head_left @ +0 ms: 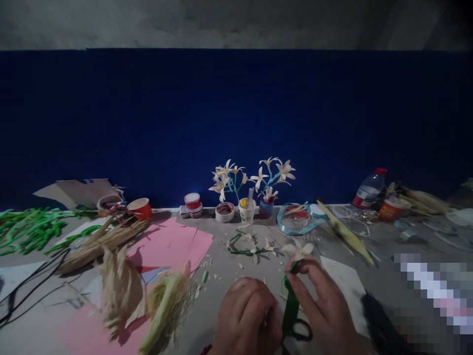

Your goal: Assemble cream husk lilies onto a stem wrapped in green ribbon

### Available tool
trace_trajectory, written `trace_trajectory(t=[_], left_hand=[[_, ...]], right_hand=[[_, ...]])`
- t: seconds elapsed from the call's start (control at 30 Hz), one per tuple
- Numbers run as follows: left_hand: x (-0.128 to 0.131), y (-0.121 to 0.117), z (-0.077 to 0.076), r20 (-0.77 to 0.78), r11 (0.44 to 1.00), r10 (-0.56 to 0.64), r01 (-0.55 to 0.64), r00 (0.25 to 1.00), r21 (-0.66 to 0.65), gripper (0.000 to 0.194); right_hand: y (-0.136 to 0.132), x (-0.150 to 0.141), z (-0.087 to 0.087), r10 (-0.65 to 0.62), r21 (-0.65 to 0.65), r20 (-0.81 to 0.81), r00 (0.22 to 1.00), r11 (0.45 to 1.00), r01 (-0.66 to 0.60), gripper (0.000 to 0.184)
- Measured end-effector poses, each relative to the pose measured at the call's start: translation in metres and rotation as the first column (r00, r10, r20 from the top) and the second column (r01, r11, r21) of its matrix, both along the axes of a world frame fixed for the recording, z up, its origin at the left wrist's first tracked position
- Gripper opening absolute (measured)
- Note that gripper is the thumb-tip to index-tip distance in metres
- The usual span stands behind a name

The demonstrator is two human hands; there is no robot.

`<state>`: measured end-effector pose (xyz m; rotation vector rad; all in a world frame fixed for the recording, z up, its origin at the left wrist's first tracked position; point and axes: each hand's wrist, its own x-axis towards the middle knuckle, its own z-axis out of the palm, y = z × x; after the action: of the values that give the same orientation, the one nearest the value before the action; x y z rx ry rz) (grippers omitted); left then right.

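Between the thumb and fingers of my right hand [321, 301] is a white flower [301, 250] with pale petals, held just under its head. A strip of green tape [291, 308] hangs down below it, between my two hands. My left hand [247, 313] is closed beside the tape, knuckles up; what its fingers grip is hidden. The black handle loop of what look like scissors [309, 331] shows beneath my right hand. A ring of green stem with small white flowers [251, 250] lies on the table just beyond my hands.
White flowers on stems [224, 182] stand in a paper cup [247, 213] at the back. Corn husks [120, 281], pink paper [177, 244] and green pipe cleaners [33, 229] lie left. Blue ribbon [295, 230] and a bottle [369, 190] are right.
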<state>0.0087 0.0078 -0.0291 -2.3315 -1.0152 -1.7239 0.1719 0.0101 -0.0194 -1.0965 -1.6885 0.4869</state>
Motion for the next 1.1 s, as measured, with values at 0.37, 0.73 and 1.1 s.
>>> trace_trajectory(t=[0.37,0.73,1.1], left_hand=[[-0.015,0.006,0.01,0.198,0.808,-0.132,0.221,0.971,-0.546,0.025],[-0.01,0.011,0.025,0.025,0.97,-0.216,0.217,0.976,-0.105,0.03],[-0.02,0.013,0.016,0.093,0.905,-0.069,0.101,0.993,-0.414,0.018]], right_hand=[[-0.002,0.001,-0.004,0.057,-0.347,-0.67,0.74,0.857,-0.381,0.017],[-0.007,-0.008,-0.002,0.042,-0.37,-0.753,0.656,0.798,-0.475,0.021],[-0.017,0.008,0.004,0.01,-0.384,-0.662,0.749,0.854,-0.351,0.025]])
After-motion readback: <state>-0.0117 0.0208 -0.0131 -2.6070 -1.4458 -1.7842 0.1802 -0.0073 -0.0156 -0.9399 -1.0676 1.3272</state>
